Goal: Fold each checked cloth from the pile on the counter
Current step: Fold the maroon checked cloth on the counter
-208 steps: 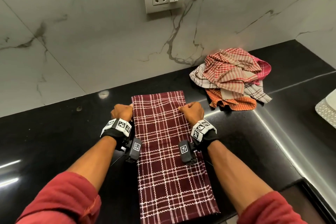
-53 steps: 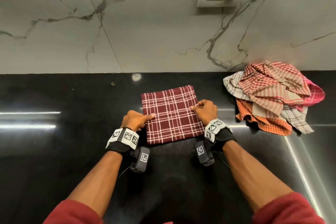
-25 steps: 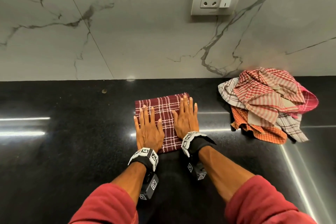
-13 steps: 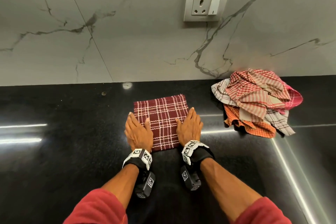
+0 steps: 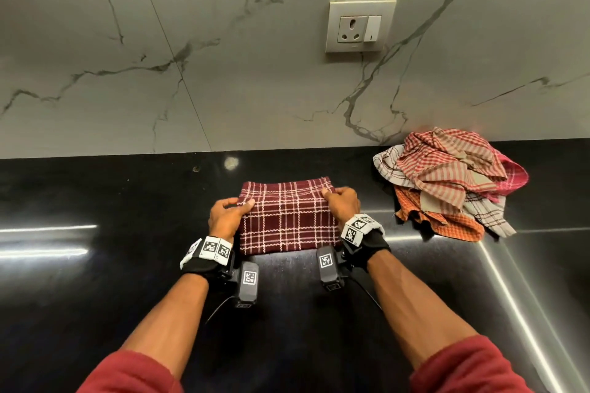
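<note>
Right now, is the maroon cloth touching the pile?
No: the maroon cloth, gripped at its sides by the left hand and right hand, lies apart from the pile, with bare black counter between them.

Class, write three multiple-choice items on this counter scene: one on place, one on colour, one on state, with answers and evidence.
1. The pile of cloths lies: A left of the folded cloth; B right of it; C on it.
2. The folded cloth is: A maroon with white checks; B blue; C plain orange.
3. The hands are: A off the cloth; B flat on it; C gripping its sides.
Answers: B, it sits beyond the right hand; A, its checks show; C, the left hand and right hand clasp its edges.
</note>
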Available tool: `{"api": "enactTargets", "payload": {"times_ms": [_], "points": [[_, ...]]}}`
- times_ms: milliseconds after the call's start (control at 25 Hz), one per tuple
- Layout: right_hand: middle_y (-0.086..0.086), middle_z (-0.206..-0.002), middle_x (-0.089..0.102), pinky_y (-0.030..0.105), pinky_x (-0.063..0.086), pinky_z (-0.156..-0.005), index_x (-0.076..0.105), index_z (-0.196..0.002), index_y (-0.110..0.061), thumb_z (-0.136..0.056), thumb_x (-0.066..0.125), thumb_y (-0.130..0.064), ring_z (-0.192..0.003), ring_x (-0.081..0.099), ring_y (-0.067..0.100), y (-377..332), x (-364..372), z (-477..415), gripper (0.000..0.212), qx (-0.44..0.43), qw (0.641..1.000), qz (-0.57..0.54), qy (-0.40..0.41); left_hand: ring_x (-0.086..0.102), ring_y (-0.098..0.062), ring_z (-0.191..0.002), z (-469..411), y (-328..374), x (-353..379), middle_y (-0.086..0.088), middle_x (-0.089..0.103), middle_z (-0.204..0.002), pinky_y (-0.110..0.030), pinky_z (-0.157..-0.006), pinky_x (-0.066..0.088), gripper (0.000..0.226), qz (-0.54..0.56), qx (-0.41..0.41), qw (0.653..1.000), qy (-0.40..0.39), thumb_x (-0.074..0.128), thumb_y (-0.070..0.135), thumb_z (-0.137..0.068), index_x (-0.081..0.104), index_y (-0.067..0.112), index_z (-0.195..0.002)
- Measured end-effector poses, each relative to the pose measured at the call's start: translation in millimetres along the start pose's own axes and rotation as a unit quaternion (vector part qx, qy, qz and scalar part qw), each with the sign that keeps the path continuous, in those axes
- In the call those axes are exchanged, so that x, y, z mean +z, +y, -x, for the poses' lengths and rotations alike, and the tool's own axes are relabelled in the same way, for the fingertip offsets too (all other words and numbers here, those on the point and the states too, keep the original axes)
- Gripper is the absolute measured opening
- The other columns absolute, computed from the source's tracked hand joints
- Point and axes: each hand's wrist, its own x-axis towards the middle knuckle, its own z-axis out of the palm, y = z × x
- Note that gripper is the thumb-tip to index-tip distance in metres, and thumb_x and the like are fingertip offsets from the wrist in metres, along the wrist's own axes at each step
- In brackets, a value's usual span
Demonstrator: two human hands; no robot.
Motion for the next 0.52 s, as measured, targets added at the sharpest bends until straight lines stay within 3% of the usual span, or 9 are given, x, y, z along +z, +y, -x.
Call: {"api": "enactTargets", "payload": {"times_ms": [80, 200, 400, 520], "points": [[0.009, -0.129, 0.061, 0.041, 0.045, -0.105, 0.062, -0.12, -0.016, -0.085, 0.071, -0.036, -0.119, 0.057, 0.027, -9.0, -6.6, 9.8, 0.041, -0.049, 0.998, -0.029, -0.024, 0.066, -0.025, -0.106, 6.3, 12.7, -9.5, -0.011, 0.07, -0.114, -0.043, -0.099, 0.05, 0.067, -0.019, 0.043, 0.998, -0.037, 0.085, 0.017, -0.07, 0.057, 0.018, -0.131], [0.006, -0.118, 0.067, 0.037, 0.05, -0.099, 0.066, -0.123, -0.017, -0.07, 0.086, -0.028, -0.11, 0.063, 0.022, -19.7, -16.3, 18.8, 0.057, -0.132, 0.989, 0.002, -0.072, 0.068, -0.015, -0.101, 11.7, 30.9, -21.9, -0.003, 0.073, -0.107, -0.035, -0.098, 0.052, 0.061, -0.094, 0.122, 0.987, -0.054, 0.086, 0.007, -0.065, 0.067, 0.022, -0.12], [0.004, -0.094, 0.075, 0.033, 0.054, -0.088, 0.074, -0.102, -0.02, -0.067, 0.084, -0.021, -0.092, 0.068, 0.02, -37.2, -19.3, 22.1, 0.036, -0.259, 0.948, 0.186, 0.014, 0.067, -0.015, -0.099, 10.4, 54.7, -24.2, -0.002, 0.074, -0.103, -0.018, -0.097, 0.044, 0.047, -0.271, 0.261, 0.924, 0.062, 0.088, 0.01, -0.064, 0.074, 0.019, -0.108], [0.006, -0.095, 0.071, 0.033, 0.05, -0.081, 0.074, -0.097, -0.018, -0.074, 0.077, -0.021, -0.094, 0.063, 0.024, -43.4, -17.2, 23.7, 0.023, -0.313, 0.914, 0.25, 0.067, 0.07, -0.018, -0.088, 10.9, 63.5, -21.8, -0.004, 0.075, -0.094, -0.026, -0.087, 0.054, 0.034, -0.315, 0.332, 0.882, 0.11, 0.081, 0.004, -0.07, 0.075, 0.018, -0.101]]}}
